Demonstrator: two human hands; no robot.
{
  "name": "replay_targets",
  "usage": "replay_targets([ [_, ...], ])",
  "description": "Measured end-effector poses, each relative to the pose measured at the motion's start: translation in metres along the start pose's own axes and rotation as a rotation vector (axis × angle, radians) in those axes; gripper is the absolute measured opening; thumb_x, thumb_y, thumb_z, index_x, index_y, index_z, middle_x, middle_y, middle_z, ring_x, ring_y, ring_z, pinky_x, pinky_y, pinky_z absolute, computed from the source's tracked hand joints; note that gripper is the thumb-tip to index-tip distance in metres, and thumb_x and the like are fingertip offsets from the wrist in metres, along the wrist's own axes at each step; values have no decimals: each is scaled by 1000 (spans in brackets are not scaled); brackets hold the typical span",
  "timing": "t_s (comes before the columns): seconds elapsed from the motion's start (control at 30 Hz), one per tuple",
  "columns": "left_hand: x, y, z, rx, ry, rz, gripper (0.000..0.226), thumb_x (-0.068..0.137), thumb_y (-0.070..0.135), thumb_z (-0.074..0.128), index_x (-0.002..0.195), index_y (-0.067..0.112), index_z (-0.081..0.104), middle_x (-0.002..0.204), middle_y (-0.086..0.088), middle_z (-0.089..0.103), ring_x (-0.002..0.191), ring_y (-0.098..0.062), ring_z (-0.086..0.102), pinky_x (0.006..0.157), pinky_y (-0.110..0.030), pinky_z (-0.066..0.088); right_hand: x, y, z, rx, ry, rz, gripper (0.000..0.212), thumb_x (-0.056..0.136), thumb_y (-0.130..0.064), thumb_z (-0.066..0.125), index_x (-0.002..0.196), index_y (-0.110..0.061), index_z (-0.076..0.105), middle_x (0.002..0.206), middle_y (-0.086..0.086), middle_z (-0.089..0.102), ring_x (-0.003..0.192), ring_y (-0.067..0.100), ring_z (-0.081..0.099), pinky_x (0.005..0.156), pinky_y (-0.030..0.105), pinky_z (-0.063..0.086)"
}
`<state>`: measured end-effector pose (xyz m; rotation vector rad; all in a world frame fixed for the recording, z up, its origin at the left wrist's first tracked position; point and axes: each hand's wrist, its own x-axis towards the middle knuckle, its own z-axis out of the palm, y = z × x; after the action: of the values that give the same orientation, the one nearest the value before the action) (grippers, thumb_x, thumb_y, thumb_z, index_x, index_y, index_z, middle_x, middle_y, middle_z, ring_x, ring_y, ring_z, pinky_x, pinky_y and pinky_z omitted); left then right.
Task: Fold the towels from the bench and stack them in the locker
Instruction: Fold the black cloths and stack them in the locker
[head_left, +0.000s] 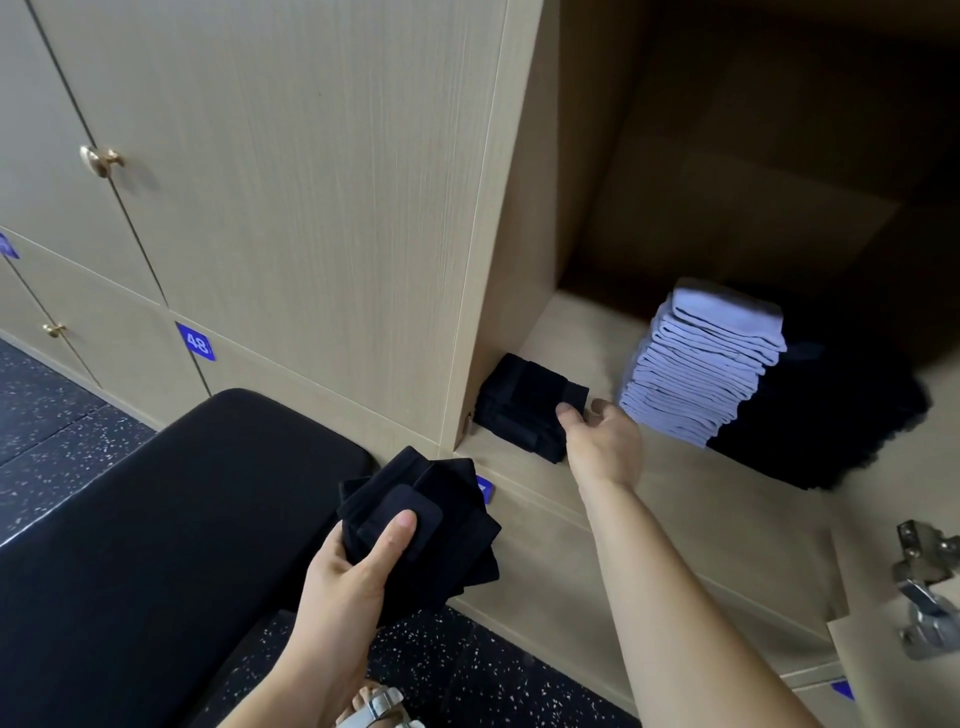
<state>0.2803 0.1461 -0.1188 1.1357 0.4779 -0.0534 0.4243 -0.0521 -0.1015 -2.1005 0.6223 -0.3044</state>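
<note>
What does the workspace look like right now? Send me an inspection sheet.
Surface: light wooden locker shelf, door open; black padded bench to its left.
Job's things: small stack of folded black towels at the shelf's front left; tall stack of folded pale lilac towels to its right; dark folded pile beside and behind that; bundle of folded black towels held outside the locker.
Clutter: nothing seen.
Hands: left hand grips the bundle, thumb on top; right hand touches the small stack's right edge, grip unclear.
Cables: nothing seen.
Surroundings: closed locker doors with brass knob, blue number tag 48, metal door hinge, dark speckled floor.
</note>
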Motion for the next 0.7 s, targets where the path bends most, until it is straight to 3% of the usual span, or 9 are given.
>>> replay_targets([
  [0.1,0,2,3,-5,-3,7,36,75,31,73,108,19,68,99,-8,76,92,-28,73,80,-44,57,-8,6,7,70,-58,-27,22,89,-25,59,99,-7,64,98,8,68,91,28,63,81,38,51],
  [0.2,-2,4,5,-7,-13,14,37,74,32,73,108,19,68,100,-7,76,92,-28,73,80,-44,57,-10,12,13,109,-104,-43,23,90,-20,56,106,-9,69,104,8,69,98,27,63,91,40,50],
  [0.33,-9,9,5,-2,-26,26,40,73,33,74,110,19,68,102,-7,75,95,-29,73,86,-48,57,-18,10,-2,132,-74,-88,15,89,-14,57,75,-17,60,84,2,61,81,24,55,76,34,45],
  [0.4,-15,14,5,0,-34,34,40,74,32,74,111,19,68,102,-7,76,95,-29,73,86,-48,57,-32,3,-15,115,4,-126,9,90,-11,57,93,-14,65,92,-1,59,90,20,58,77,31,44],
  [0.47,-22,18,5,1,-50,35,39,75,31,73,111,19,67,103,-7,76,95,-28,73,86,-46,57,-52,-10,-28,106,-5,-217,29,90,-9,57,118,-12,62,107,-4,60,98,11,59,81,26,46],
  [0.6,-42,25,6,15,-123,-6,41,75,29,72,114,16,67,104,-9,75,97,-29,72,88,-47,56,-90,-32,-45,208,-510,-361,28,88,-13,63,116,-18,65,97,-12,67,88,-6,62,81,12,47],
  [0.7,-59,29,5,18,-188,-51,43,77,26,72,118,14,66,107,-14,74,98,-33,71,84,-48,57,-105,-39,-52,130,-722,-381,31,87,-24,68,118,-19,66,97,-12,68,91,-6,62,83,9,45],
])
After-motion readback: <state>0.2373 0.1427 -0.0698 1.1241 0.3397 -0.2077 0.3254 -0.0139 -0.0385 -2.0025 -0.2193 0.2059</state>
